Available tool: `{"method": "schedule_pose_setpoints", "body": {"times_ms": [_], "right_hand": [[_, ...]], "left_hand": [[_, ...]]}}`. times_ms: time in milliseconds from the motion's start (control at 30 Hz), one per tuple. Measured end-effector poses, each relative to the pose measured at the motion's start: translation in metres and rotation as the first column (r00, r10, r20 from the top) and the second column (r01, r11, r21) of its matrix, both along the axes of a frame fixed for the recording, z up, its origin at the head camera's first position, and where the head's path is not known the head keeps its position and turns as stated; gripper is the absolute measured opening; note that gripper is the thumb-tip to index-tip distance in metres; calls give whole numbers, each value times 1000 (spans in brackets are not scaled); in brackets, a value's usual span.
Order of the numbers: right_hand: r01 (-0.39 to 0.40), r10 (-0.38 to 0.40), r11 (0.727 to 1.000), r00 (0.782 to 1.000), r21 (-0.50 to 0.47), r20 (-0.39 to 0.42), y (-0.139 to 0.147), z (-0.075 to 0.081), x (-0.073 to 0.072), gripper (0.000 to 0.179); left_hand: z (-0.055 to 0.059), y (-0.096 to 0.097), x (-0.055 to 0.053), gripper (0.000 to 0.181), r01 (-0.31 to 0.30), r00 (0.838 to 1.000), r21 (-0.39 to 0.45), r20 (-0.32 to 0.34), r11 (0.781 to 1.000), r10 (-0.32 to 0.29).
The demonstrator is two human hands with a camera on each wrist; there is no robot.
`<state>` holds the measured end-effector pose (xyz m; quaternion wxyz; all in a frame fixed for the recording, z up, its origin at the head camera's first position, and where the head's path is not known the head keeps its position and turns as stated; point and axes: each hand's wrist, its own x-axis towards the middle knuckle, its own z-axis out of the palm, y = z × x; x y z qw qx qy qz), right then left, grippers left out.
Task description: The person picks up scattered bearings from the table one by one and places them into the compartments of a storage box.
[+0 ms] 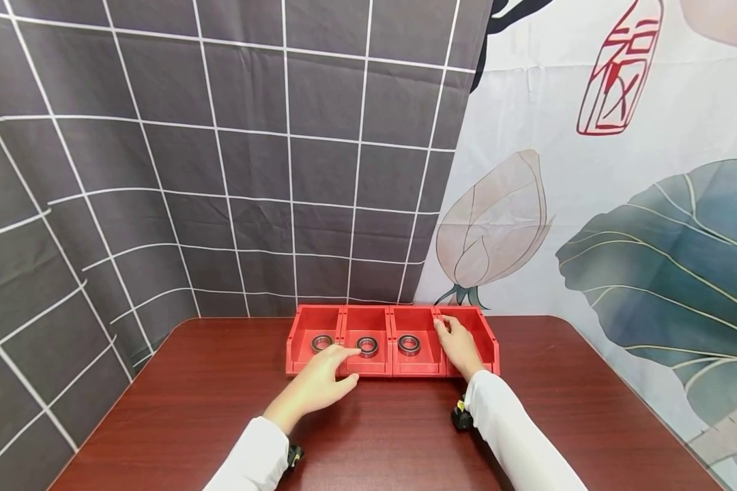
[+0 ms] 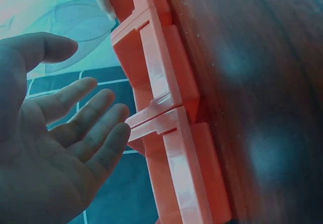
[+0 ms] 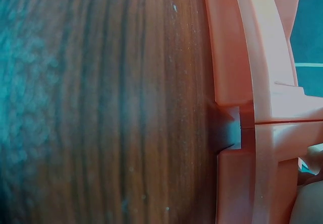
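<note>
A red bin row [image 1: 368, 370] with side-by-side compartments stands on the table. Ring-shaped ball bearings lie in three of them: the left bearing [image 1: 314, 344], the middle bearing [image 1: 375, 346] and the right bearing [image 1: 409, 352]. My left hand [image 1: 319, 382] hovers at the front of the left compartments, its fingers extended and thumb apart; its palm [image 2: 50, 153] is bare in the left wrist view. My right hand [image 1: 460, 346] reaches into the rightmost compartment, fingers bent near the divider. Whatever is under those fingers is hidden, and I cannot tell whether they hold something.
The dark red wooden table [image 1: 221, 382] extends in front of and beside the bins. Behind them hang a grey gridded cloth [image 1: 319, 170] and a white cloth with a printed lotus [image 1: 497, 225]. Both sleeved wrists carry small black devices.
</note>
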<state>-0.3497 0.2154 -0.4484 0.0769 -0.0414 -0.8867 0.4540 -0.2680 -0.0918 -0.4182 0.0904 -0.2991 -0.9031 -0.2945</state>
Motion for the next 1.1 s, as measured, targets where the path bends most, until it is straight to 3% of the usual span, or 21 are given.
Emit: {"method": "schedule_pose_setpoints", "body": {"times_ms": [467, 800, 1100], "right_hand": [[-3, 3, 1000, 1000, 4, -1, -1, 1, -1, 60], [-5, 6, 1000, 1000, 17, -12, 0, 0, 1, 56], [-25, 25, 1000, 999, 1, 35, 4, 2, 1, 56]], "left_hand": [[-15, 1, 7, 47, 54, 998, -40, 16, 998, -53], [-19, 4, 15, 52, 52, 996, -111, 77, 992, -44], [-20, 5, 19, 52, 49, 996, -132, 75, 990, -39]]}}
